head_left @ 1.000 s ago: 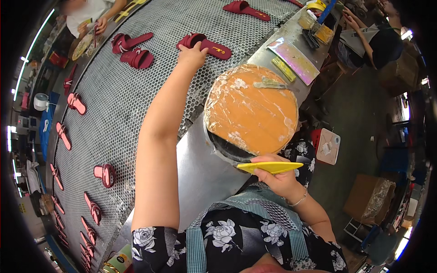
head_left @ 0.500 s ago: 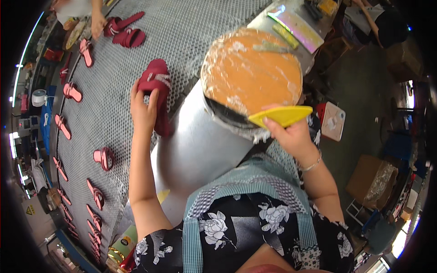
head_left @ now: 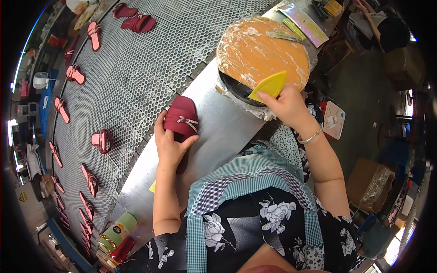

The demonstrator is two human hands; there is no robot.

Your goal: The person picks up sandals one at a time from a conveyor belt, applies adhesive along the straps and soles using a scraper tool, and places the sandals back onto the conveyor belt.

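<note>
Left hand (head_left: 170,144): grips burgundy strapped sandal (head_left: 180,117); eight o'clock from orange disc (head_left: 255,48);
Right hand (head_left: 287,104): pinches flat yellow wedge (head_left: 271,85); six o'clock.

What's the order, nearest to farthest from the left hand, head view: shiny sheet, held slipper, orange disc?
1. Held slipper: in the left hand.
2. Orange disc: to that hand's upper right.
3. Shiny sheet: farther up and right, past the disc.

Holding a sandal (head_left: 182,113) over the surface (head_left: 218,136), left of a tub (head_left: 234,83), holding a scraper (head_left: 272,85) at the tub's near side, having other sandals (head_left: 139,22) leftward on the mesh (head_left: 136,82), a sheet (head_left: 305,22) beyond the tub.
</note>
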